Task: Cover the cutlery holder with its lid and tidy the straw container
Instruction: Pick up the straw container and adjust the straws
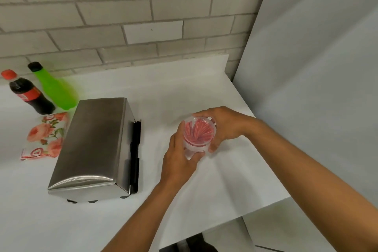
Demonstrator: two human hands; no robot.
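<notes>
A clear plastic straw container (198, 135) holding several red straws stands on the white counter (184, 92), right of centre. My left hand (180, 155) wraps its near-left side and my right hand (227, 127) grips its far-right rim. To the left sits the steel cutlery holder (92, 145) with its curved metal lid down over the top; black cutlery handles (135, 149) show along its right side.
A cola bottle (28, 96) and a green bottle (55, 90) stand at the back left by the brick wall. A floral napkin pack (45, 137) lies left of the holder. A grey panel (317, 88) rises at the right; the counter edge drops off near right.
</notes>
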